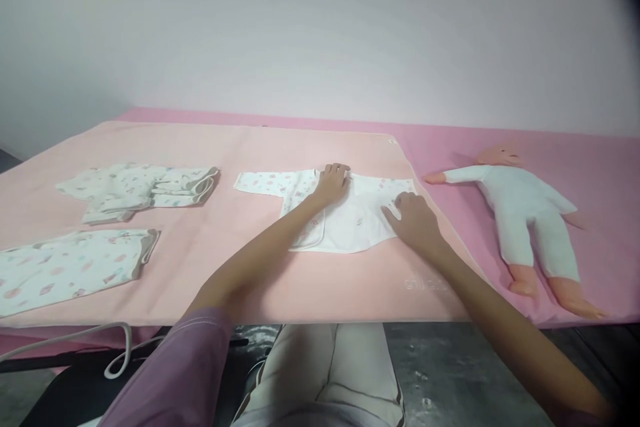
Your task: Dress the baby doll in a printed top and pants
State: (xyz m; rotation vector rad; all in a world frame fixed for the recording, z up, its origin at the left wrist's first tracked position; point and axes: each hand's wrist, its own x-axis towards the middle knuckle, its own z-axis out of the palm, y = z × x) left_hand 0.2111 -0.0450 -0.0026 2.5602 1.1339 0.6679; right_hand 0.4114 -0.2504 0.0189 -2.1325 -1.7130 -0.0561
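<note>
A small white baby shirt (357, 217) with a pale print lies spread on the peach mat, one sleeve stretched out to the left. Its left front panel is folded over, while the right part looks plainer. My left hand (333, 183) rests on the shirt at the neckline, fingers laid over the cloth and covering part of the collar. On the shirt's right side, my right hand (417, 220) touches the fabric with thumb and fingers apart. The right hand hides part of that side and its lower edge.
A baby doll (523, 203) in a white suit lies on the pink cover (607, 213) at right. Folded printed baby clothes (135, 187) and another printed garment (75, 270) lie on the peach mat (215, 267) at left. A white cable (117, 330) loops below the front edge.
</note>
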